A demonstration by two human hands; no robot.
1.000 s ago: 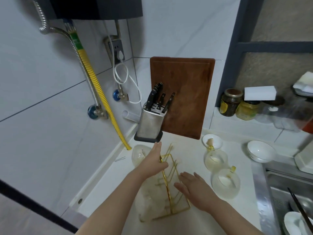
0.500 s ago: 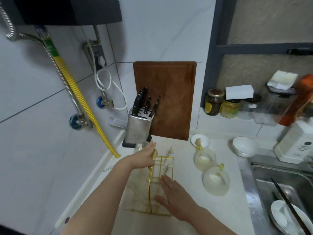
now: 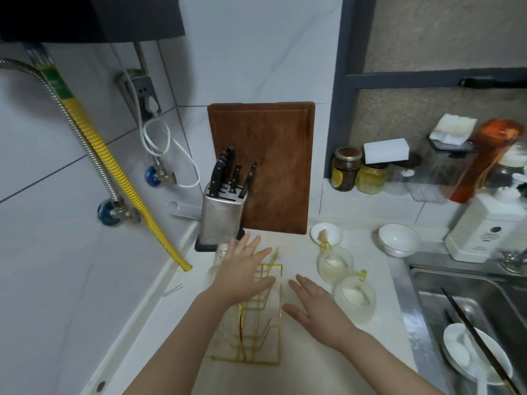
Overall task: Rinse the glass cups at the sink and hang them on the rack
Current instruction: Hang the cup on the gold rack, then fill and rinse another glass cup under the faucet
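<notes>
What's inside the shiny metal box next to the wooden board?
The knife block holds several knives; only their dark handles stick out of the top slots. The blades are hidden inside, so their shape cannot be seen.

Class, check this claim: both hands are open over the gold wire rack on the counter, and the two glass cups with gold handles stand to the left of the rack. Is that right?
Not quite. The head view shows the two glass cups standing to the right of the gold wire rack, between it and the sink. The left hand and right hand are indeed open.
</notes>
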